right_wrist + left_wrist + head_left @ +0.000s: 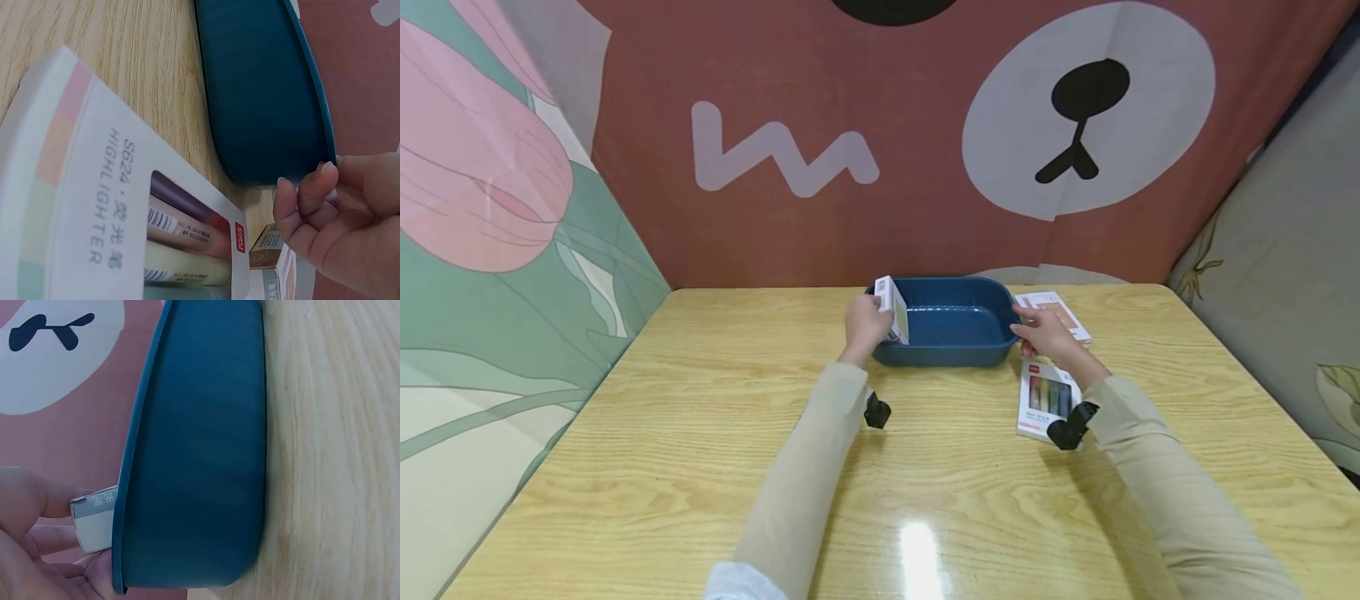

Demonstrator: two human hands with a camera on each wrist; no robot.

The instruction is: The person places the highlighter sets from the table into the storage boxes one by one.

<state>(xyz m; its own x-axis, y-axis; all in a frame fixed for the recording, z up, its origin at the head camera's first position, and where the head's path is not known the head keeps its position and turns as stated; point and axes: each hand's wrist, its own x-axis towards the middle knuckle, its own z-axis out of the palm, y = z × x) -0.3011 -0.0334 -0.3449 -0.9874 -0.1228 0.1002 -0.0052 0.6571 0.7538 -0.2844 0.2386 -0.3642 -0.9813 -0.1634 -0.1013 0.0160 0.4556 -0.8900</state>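
A dark blue plastic basin stands near the back of the table. My left hand holds a slim white carton upright at the basin's left end, its lower part inside. In the left wrist view, the carton shows its narrow printed end above the rim, between thumb and fingers. At the opposite end, my right hand pinches the basin's rim; the right wrist view shows those fingertips at the rim's corner.
A white highlighter box with a window onto several pens lies in front of the basin's right end, under my right wrist. Another white and orange box lies behind my right hand. A printed cloth hangs along the table's back edge.
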